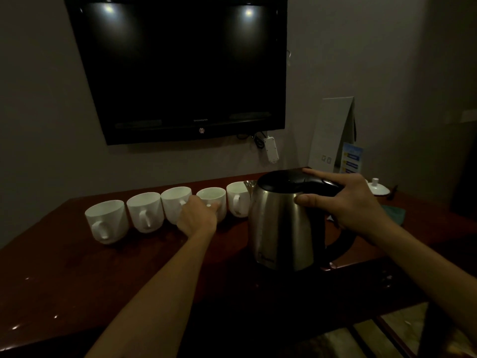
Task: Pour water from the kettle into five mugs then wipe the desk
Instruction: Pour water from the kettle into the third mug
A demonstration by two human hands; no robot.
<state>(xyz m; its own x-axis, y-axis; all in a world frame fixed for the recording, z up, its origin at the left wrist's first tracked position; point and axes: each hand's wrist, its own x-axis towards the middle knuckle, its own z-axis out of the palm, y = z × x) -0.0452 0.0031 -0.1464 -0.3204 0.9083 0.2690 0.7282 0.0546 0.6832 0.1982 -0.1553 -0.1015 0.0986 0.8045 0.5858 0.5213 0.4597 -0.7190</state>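
Several white mugs stand in a row along the back of the dark wooden desk (64, 275), from the leftmost mug (107, 222) to the rightmost mug (237, 200). My left hand (197, 215) grips the handle of the fourth mug from the left (211, 196). A steel kettle (281, 228) with a black lid and handle stands upright to the right of the row. My right hand (353, 205) is wrapped around the top of its handle, with the thumb on the steel body. The kettle's spout points toward the rightmost mug.
A black television (180, 65) hangs on the wall above the mugs. Behind the kettle are a white standing card (330, 133), a white lid (376, 188) and a green cloth (396, 211). Water drops glint on the desk's left front.
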